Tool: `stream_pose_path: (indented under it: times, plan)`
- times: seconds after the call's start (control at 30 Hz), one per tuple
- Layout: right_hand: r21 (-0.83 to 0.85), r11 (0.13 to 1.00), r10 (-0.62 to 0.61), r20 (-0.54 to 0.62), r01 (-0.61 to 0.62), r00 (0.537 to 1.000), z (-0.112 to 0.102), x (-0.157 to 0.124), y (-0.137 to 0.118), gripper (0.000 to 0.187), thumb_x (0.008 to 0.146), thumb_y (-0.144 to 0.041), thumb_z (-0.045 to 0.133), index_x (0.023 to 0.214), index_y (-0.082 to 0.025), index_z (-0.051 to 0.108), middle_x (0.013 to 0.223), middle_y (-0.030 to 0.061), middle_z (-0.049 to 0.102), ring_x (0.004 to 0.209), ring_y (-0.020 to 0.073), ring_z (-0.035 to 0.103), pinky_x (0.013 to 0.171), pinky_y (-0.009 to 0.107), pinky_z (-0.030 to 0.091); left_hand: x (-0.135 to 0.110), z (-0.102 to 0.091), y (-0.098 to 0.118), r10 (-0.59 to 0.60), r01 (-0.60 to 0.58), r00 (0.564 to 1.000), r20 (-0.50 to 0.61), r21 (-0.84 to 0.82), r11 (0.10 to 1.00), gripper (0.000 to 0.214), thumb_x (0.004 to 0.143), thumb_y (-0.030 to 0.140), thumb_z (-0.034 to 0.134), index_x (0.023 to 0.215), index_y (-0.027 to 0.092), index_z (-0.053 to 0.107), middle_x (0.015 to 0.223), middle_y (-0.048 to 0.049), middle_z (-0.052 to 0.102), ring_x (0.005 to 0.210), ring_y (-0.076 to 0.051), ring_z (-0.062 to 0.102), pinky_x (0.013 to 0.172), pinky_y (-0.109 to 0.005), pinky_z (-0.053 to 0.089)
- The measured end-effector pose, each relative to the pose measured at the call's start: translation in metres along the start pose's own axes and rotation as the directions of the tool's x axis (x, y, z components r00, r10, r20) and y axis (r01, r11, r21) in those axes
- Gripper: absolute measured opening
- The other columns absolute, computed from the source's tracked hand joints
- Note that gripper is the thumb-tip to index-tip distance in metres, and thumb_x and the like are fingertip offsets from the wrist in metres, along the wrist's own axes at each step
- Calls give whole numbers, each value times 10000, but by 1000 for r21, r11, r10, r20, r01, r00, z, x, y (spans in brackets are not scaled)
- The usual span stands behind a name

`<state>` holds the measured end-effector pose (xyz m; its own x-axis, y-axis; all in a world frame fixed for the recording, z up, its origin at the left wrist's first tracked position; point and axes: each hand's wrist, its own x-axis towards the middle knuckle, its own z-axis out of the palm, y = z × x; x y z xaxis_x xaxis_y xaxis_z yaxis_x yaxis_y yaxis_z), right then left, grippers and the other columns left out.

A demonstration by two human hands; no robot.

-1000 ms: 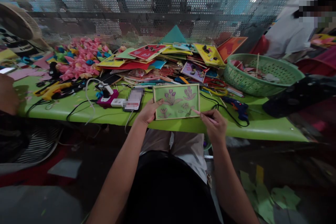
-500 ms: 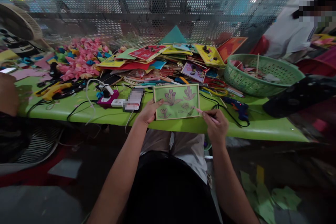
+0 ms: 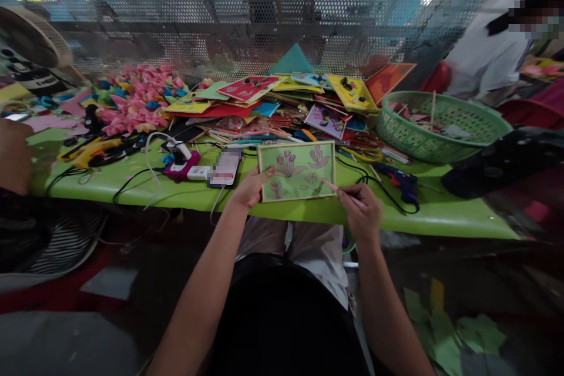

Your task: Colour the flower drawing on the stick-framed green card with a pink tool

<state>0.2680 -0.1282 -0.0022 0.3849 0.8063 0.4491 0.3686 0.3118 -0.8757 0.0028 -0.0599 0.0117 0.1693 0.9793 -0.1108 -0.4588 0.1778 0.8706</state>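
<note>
A green picture card [image 3: 296, 187] with a pale raised frame and purple flower drawings lies tilted toward me at the table's front edge. My left hand [image 3: 250, 188] grips its left side, thumb on top of the frame. Closed round a thin pink pen or pencil [image 3: 356, 200] is my right hand [image 3: 365, 211]. The pink tool's tip points at the lower right flower, close to the surface; whether it touches I cannot tell. A phone [image 3: 225, 168] lies left of the card. To the right is a blue glue gun [image 3: 399, 181] with its black cord.
Coloured cards [image 3: 251, 89] and sticks pile up behind. Pink folded flowers [image 3: 136, 100] heap at back left, near a yellow-handled tool [image 3: 90, 151] and a purple power strip [image 3: 181, 165]. A green basket [image 3: 445, 144] stands right. Other people sit on both sides; one arm [image 3: 15, 155] shows left.
The pink tool's tip has shifted slightly left over the card, with my right hand following a little. At far left, the other person's arm has moved slightly. My left hand and the card stay put.
</note>
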Motion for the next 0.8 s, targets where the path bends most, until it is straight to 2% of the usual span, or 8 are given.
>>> stream_pose_path:
  times: [0.13,0.3,0.43,0.6,0.73,0.8]
  plan:
    - [1,1000,5,-31,-5,999,0,0,1,189,791,-387,769,775,-212,701,684,-7,671,656,164,589,608,284,450,-1,1,1,-5,5,1000,13,-6,1000,642,679,383,958,1259,205,748,1108,-116,827,1163,-370,749,1020,-505,604]
    - [5,1000,-8,28,8,1000,0,0,1,181,795,-380,768,781,-210,708,694,-8,675,647,160,584,617,289,457,-1,0,1,2,-2,1000,30,-11,1000,663,673,382,966,1270,199,744,1113,-116,826,1181,-376,740,1017,-501,605]
    - [-14,1000,-8,-53,7,999,0,0,-1,188,798,-387,761,774,-209,706,683,-5,671,641,162,584,600,286,444,1,-1,-1,4,-3,1000,29,-11,1000,688,645,403,984,1258,200,748,1092,-109,830,1146,-374,754,991,-496,617]
    - [1,1000,-12,22,12,1000,-1,0,1,171,792,-369,765,773,-207,714,673,-15,661,621,153,573,603,289,440,2,-1,-1,2,-1,1000,20,-23,1000,721,598,415,1011,1232,190,754,1049,-113,834,1125,-373,760,992,-490,615]
    - [2,1000,-7,-34,7,999,-1,0,5,170,803,-363,773,790,-204,712,701,-10,677,658,159,598,629,291,451,1,-1,-1,6,-6,1000,11,-17,1000,730,583,431,1016,1224,194,761,1062,-123,833,1114,-384,760,975,-498,621]
    - [4,1000,-9,-26,9,1000,-1,0,6,170,803,-362,779,793,-203,717,702,-11,678,654,157,599,624,289,448,1,-1,0,-2,2,1000,8,-15,1000,717,605,419,1006,1242,203,757,1067,-121,832,1111,-383,762,970,-500,622]
